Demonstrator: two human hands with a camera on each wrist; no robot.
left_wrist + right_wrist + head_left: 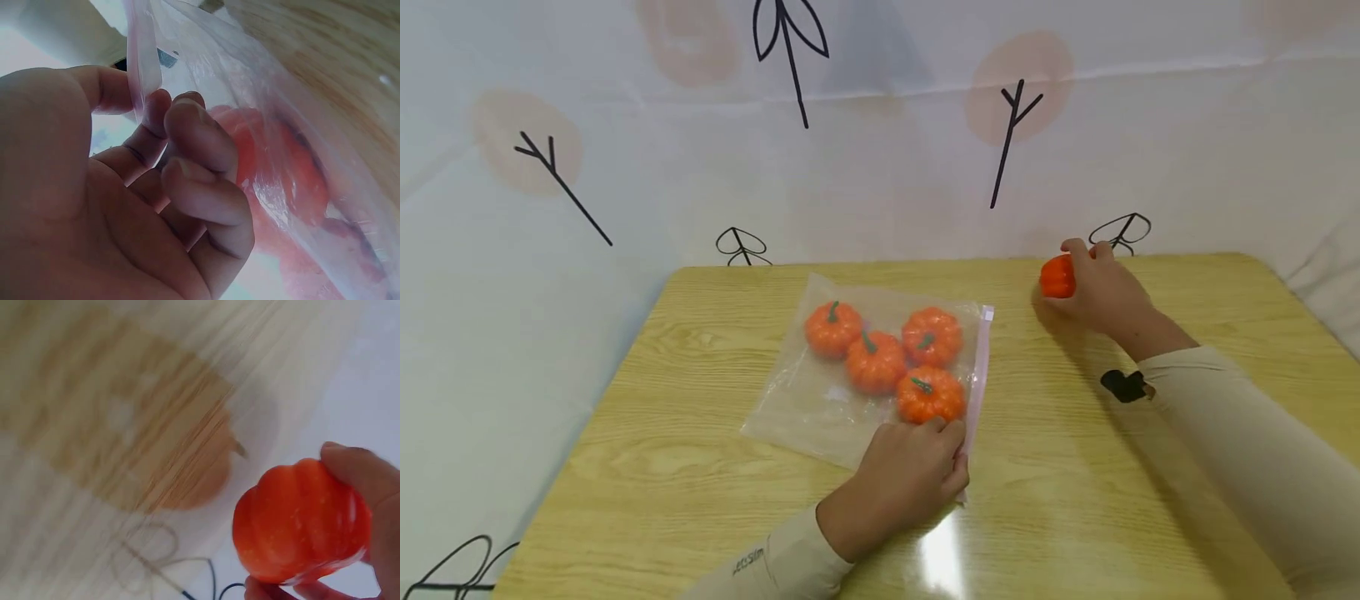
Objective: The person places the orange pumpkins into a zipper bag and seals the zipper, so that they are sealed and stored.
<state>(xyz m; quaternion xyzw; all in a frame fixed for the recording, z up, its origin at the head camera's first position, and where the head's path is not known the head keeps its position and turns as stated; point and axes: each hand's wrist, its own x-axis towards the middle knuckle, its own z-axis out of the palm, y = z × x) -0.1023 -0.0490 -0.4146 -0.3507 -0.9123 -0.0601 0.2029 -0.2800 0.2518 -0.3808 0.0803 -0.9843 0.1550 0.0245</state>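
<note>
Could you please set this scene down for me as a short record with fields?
Surface: yellowish wood-grain table
Bag: clear plastic bag lying on the table, a pink closure strip along its right side in the head view
Bag contents: four ribbed orange pumpkins with green stems
Outside bag: one ribbed orange-red pumpkin
Hands: left hand pinches the bag at the strip's near end; right hand holds the pumpkin outside the bag
Backdrop: pale backdrop with black line drawings
</note>
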